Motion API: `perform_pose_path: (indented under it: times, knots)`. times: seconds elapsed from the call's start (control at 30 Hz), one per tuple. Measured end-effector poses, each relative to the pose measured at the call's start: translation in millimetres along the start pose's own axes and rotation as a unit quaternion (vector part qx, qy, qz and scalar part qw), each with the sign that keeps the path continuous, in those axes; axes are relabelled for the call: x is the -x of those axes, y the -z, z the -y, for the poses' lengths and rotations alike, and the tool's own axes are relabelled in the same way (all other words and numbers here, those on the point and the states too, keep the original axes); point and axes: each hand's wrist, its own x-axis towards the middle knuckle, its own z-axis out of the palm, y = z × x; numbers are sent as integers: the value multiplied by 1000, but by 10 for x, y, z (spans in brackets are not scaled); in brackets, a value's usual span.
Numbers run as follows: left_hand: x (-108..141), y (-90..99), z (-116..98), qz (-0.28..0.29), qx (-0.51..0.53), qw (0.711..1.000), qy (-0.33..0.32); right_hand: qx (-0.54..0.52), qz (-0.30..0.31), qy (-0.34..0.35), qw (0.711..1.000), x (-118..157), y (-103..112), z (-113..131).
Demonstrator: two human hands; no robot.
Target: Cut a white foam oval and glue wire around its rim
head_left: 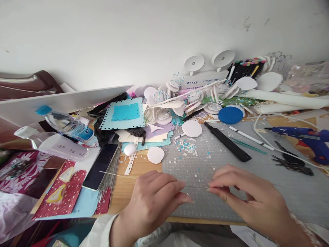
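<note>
A thin wire stretches between my two hands above the grey cutting mat. My right hand pinches it between thumb and forefinger. On the other side, my left hand is curled round the wire, thumb and forefinger slightly apart at the tips. A pale, thin end sticks out left of my left hand, over the phone. Beyond my hands lies a scatter of small white and blue star-shaped pieces. White paper discs lie near them.
On the right are a blue glue gun, its white cord, scissors and teal tweezers. A black cutter lies ahead. Left stand a phone and bottles. Craft pieces pile along the wall.
</note>
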Motion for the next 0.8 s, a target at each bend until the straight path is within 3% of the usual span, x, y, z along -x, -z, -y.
perform_pose_path:
  times: [0.13,0.2,0.33,0.43,0.53,0.63,0.7,0.8]
  knots:
    - [-12,0,-36,32,134,974,181,195,-12,177,965,133,-10,28]
    - [-7,3,-20,37,136,970,197,190,-1,190,963,126,-22,-1]
    - [23,10,48,18,51,995,88,-3,99,45,994,8,17,-120]
    - [33,27,83,24,4,1000,13,-100,192,-78,973,-33,76,-185]
    - [35,42,88,57,-4,998,-19,-121,233,-111,958,-28,82,-211]
    - [48,39,67,73,5,997,-4,-102,212,-85,968,-24,29,-218]
    - [57,33,44,77,49,995,39,-65,187,-38,979,-11,-12,-212]
    - [48,33,16,115,165,958,206,68,99,85,989,50,-50,-188]
